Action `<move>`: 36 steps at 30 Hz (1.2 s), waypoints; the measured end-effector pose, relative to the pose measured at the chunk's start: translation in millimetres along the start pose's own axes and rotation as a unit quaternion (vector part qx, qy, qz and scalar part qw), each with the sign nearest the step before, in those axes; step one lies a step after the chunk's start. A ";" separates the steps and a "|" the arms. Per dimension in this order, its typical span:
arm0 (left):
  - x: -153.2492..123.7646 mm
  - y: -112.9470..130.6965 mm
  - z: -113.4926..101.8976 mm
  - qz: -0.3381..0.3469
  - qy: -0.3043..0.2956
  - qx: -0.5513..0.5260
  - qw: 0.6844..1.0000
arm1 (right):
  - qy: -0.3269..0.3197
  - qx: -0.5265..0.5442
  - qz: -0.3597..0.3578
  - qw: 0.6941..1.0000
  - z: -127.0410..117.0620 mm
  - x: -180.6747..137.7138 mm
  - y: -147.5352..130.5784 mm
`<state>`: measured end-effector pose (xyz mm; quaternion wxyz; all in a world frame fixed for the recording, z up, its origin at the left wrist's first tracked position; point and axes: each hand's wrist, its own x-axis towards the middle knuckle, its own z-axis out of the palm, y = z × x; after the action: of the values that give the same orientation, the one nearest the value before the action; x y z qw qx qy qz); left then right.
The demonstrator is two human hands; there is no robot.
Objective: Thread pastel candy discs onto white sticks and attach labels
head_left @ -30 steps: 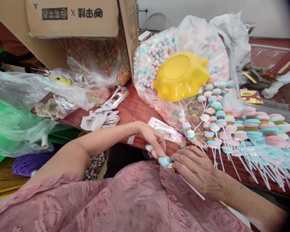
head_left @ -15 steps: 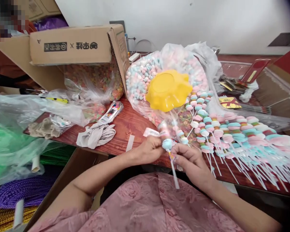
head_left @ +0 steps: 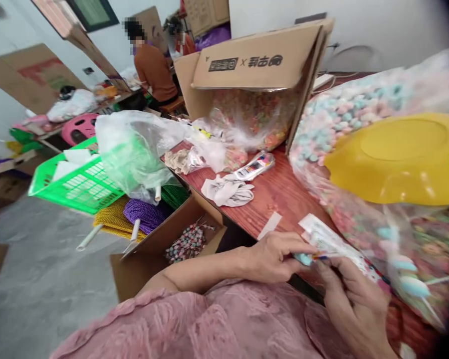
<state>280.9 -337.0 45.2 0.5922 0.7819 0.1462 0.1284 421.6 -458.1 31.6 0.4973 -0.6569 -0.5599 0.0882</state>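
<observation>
My left hand (head_left: 271,255) is closed around a wrapped marshmallow skewer, of which only a pale blue bit (head_left: 303,259) shows past my fingers. Fingertips of my right hand (head_left: 353,294) pinch the skewer's colourful wrapper end right beside it; the stick is hidden. Under and behind both hands, a flat printed plastic wrapper (head_left: 331,238) lies on the red-brown table (head_left: 284,199). To the right, other marshmallow skewers (head_left: 411,279) rest against a big bag of pink and blue marshmallows (head_left: 346,112), with a yellow wavy-edged bowl (head_left: 400,159) upside down on top.
An open carton (head_left: 254,62) with bagged gummy rings stands at the back. Gloves (head_left: 228,191) and a wrapper stack (head_left: 255,165) lie left of it. Below the table edge, a box holds finished skewers (head_left: 187,243). A green basket (head_left: 78,179) stands left; two people sit farther off.
My view has swung left, showing the floor, basket and box of skewers. The skewer, upright with its white stick showing before, is now mostly hidden by my hands.
</observation>
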 end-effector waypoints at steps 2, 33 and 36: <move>-22.1 -0.8 -12.8 0.052 0.026 0.145 0.988 | -0.120 0.127 0.065 0.983 22.6 -0.1 -12.3; 85.2 -28.7 55.1 0.178 -0.116 0.575 0.790 | -0.021 -0.569 0.075 0.819 -77.2 -42.0 56.4; 82.7 -35.4 50.6 0.195 -0.089 0.568 0.795 | -0.010 -0.576 0.080 0.814 -87.3 -36.5 56.6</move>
<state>373.5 -341.4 -0.1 0.0143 0.9977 -0.0162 0.0644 503.9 -529.7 15.7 0.0135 -0.8647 -0.4589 -0.2038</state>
